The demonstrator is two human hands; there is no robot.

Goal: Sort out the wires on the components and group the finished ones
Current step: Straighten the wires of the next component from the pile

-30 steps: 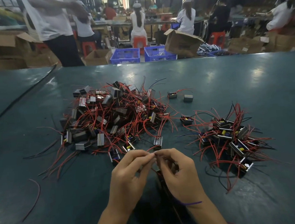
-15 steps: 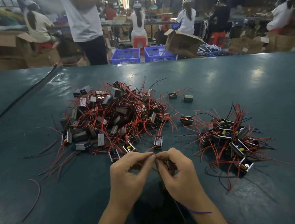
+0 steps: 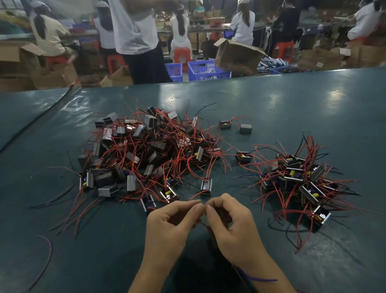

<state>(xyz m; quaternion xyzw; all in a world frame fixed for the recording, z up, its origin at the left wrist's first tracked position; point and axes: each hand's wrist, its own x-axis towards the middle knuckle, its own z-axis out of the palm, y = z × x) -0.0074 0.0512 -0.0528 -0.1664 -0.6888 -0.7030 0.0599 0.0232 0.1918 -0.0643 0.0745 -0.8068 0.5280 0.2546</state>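
Note:
A large tangled pile of small black-and-metal components with red wires (image 3: 147, 156) lies on the green table mat, left of centre. A smaller pile of components (image 3: 298, 182) lies at the right. My left hand (image 3: 170, 229) and my right hand (image 3: 233, 224) meet fingertip to fingertip near the table's front, both pinching thin red wires (image 3: 204, 225) of one component. That component is mostly hidden behind my right hand's curled fingers. A purple wire (image 3: 259, 278) trails past my right wrist.
Two lone components (image 3: 245, 129) lie between the piles toward the back. A loose dark red wire (image 3: 44, 259) lies at the front left. A person in a white shirt (image 3: 134, 31) stands past the table's far edge, near cardboard boxes and blue crates (image 3: 207, 70).
My hands stay in the same spot, fingers working the wires slightly. The standing person behind the table has walked to the right.

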